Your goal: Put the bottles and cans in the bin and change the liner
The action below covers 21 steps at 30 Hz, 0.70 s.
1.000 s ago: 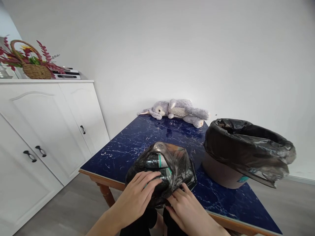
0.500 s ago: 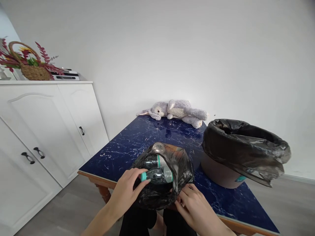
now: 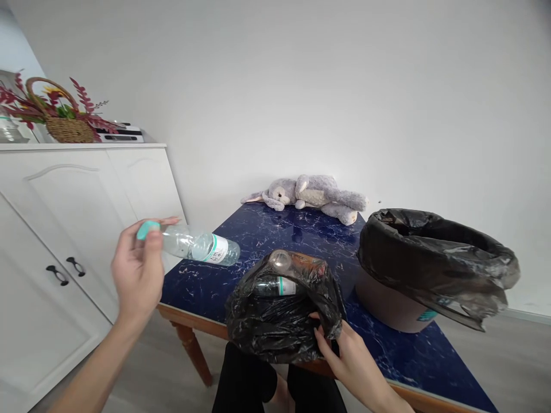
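hands [image 3: 138, 272] [image 3: 353, 354] hold bottle [image 3: 202, 245] and black bag [image 3: 275, 344], the right partly hidden.

Left fingers [image 3: 154, 246] grip high (thumb nearest), right fingers [image 3: 328, 351] curl inward, lower down

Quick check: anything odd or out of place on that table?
Yes: the trash bin stands on the blue tabletop, an unusual spot, and its black liner hangs ragged at right. The plush rabbit lies on its side at the far end. No spill shows around the open black bag.
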### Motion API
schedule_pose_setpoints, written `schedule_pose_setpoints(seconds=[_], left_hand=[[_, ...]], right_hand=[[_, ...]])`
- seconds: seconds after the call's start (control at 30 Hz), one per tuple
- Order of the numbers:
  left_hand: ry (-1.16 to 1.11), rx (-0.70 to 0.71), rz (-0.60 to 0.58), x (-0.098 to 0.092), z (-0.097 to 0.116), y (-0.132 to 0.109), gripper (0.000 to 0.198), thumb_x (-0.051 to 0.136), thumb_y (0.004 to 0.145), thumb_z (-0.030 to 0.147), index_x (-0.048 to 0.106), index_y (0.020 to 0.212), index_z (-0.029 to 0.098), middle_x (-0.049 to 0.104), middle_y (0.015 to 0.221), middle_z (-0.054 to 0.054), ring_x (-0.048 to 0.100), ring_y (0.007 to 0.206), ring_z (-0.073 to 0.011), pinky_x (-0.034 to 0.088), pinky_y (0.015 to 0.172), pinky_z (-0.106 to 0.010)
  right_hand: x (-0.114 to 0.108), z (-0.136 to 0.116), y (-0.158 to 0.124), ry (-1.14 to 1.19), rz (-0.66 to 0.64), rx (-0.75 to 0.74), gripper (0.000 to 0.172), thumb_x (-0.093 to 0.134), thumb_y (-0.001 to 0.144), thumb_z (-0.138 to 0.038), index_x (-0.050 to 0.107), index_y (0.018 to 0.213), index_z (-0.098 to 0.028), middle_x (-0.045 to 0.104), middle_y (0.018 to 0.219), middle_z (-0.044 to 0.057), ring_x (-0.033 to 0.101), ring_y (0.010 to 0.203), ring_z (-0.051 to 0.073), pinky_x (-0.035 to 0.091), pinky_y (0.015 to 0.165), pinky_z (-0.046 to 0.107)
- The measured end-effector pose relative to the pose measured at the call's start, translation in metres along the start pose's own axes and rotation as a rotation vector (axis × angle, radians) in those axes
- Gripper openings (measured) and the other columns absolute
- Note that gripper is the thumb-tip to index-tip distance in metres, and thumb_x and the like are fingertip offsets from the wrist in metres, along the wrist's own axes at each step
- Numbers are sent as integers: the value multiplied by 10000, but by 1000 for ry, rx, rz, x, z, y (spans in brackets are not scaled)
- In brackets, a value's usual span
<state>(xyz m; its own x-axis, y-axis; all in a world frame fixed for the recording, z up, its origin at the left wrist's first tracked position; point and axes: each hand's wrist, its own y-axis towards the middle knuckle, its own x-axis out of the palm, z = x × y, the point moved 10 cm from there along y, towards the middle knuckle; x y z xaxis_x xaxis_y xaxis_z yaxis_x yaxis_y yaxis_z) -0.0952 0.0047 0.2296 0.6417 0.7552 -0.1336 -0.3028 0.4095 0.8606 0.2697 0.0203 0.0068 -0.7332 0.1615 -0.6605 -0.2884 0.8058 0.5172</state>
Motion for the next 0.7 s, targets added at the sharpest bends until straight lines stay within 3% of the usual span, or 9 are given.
schedule_pose_setpoints(seconds=[0.1,0.23,0.37,0.53,0.7], left_hand=[[-95,-73,-56,29,-37,17,337,592,1030,501,586,1137,181,779,1105,-99,737,1116,-247,586,1007,-430],[-81,-153,-144,65,-98,26,374,602,977,545,565,1102,195,773,1064,-107,752,1090,-254,577,1028,-429],[-6,-212,-179,86,-146,31,387,605,954,546,579,1110,193,773,1097,-120,746,1115,-259,561,1042,-416],[39,-265,-206,101,-177,32,412,635,929,546,611,1144,195,760,1215,-136,704,1212,-271,511,1102,-423],[72,-330,-305,106,-193,22,520,700,885,545,601,1267,207,725,1326,-143,678,1262,-306,486,1128,-470]], right_hand=[[-2,-19,-3,-25,-6,-45,284,464,1092,-264,577,1350,-224,704,946,93,720,826,245,612,735,348],[-6,-50,-6,-35,-5,-134,325,467,1065,-191,535,1376,-254,684,947,78,702,849,237,612,762,359],[10,-74,-9,71,-127,-162,342,462,1047,-153,530,1356,-285,692,982,69,720,847,204,629,774,316],[23,-101,6,35,-176,-181,370,484,1035,-189,536,1382,-307,663,1249,102,726,1056,231,654,790,293],[33,-87,43,-137,-77,-165,419,434,1060,-191,506,1470,-241,584,1436,138,599,1328,285,611,1010,395]])
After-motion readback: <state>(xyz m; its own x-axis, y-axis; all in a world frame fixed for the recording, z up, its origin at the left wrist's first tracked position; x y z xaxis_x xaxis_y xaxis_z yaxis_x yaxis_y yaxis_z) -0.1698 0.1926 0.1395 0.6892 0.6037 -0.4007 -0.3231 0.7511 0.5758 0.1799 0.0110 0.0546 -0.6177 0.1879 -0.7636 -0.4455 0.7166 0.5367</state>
